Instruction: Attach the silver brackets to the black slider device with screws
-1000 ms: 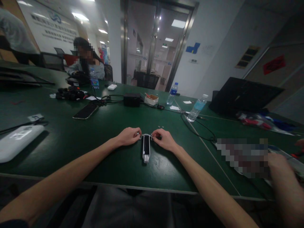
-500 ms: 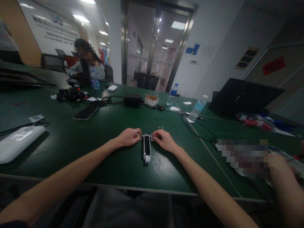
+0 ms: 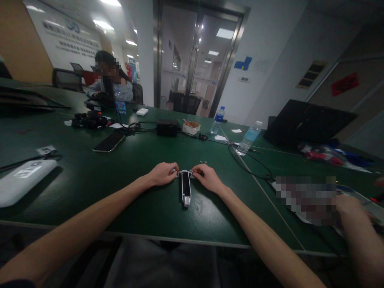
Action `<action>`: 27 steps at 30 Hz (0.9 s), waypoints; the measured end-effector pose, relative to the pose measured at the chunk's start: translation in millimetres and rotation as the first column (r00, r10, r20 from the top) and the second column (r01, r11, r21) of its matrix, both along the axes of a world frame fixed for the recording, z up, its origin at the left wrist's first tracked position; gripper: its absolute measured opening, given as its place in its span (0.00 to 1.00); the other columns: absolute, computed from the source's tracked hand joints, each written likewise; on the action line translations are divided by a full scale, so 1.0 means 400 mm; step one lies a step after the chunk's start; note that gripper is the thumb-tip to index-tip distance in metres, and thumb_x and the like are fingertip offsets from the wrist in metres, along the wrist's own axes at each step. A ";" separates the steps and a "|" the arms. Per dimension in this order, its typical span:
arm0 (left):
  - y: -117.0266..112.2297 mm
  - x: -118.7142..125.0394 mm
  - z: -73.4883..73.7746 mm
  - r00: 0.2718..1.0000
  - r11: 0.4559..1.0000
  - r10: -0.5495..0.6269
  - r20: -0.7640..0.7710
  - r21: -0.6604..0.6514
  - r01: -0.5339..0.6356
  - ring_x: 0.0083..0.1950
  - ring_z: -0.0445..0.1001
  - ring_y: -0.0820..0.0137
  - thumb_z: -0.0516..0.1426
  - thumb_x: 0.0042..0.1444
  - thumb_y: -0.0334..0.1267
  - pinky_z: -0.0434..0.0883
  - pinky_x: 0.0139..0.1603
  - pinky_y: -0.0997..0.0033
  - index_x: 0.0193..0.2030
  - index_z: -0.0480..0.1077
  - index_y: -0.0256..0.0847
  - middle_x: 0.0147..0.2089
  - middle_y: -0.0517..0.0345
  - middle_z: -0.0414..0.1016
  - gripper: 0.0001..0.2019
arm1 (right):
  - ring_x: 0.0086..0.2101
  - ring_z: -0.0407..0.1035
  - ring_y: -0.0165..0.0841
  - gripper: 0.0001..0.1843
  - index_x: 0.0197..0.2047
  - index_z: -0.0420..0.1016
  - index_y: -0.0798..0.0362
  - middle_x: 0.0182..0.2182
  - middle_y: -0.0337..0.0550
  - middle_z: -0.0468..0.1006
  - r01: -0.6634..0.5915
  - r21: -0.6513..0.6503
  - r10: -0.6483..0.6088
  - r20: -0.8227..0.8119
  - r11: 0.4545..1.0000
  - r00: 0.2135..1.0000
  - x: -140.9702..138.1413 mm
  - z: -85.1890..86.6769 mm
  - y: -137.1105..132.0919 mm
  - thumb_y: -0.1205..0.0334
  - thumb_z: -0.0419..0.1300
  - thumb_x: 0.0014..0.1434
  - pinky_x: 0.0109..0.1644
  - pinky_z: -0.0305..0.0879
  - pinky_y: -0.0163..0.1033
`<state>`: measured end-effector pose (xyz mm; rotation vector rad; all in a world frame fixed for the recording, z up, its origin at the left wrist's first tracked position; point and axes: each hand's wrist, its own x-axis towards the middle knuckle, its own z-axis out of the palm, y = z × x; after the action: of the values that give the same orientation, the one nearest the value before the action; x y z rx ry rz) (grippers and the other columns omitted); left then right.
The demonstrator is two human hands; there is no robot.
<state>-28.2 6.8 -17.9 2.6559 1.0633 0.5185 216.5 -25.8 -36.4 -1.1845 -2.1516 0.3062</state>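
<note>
A small, narrow white-framed device with a long black panel [image 3: 186,184] lies on the green table in front of me; its exact kind I cannot make out. A thin crosspiece runs along its far end, and a pale block forms its near end. My left hand [image 3: 163,174] pinches the left tip of that crosspiece, fingers closed. At the right tip, my right hand [image 3: 207,177] is closed in a similar pinch. The fingers partly hide both tips. Two tiny metallic bits [image 3: 203,162] lie just beyond my right hand.
A phone [image 3: 109,142] and a white power bank [image 3: 27,180] lie to the left. Farther back are a black box [image 3: 167,127], a small open carton [image 3: 191,127], cables and water bottles [image 3: 249,138]. At right, another person's hand [image 3: 352,208] is over a blurred-out item. Someone sits across the table.
My hands and the device stay almost still. The person standing at the far left has mostly left the view.
</note>
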 end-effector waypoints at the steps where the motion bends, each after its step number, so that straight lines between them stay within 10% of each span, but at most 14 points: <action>1: 0.001 0.000 0.000 1.000 1.000 -0.002 0.002 -0.003 0.002 0.25 0.69 0.70 0.51 0.58 0.36 0.60 0.28 0.74 0.41 0.70 0.38 0.25 0.62 0.69 0.09 | 0.34 0.68 0.31 0.06 0.41 0.74 0.52 0.33 0.40 0.75 0.002 -0.005 -0.002 -0.002 1.000 1.000 0.000 0.000 0.000 0.67 0.59 0.60 0.40 0.64 0.36; 27: 0.005 -0.001 -0.008 1.000 1.000 0.022 -0.017 -0.017 -0.022 0.27 0.71 0.69 0.52 0.58 0.37 0.61 0.28 0.73 0.41 0.70 0.40 0.26 0.61 0.70 0.08 | 0.36 0.69 0.32 0.06 0.41 0.75 0.52 0.35 0.41 0.76 -0.016 0.040 0.017 -0.011 0.999 1.000 0.002 -0.001 0.005 0.65 0.59 0.61 0.42 0.65 0.38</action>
<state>-28.7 8.7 -21.1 2.6409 1.0978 0.4895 217.4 -23.7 -36.9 -1.1409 -2.1489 0.2752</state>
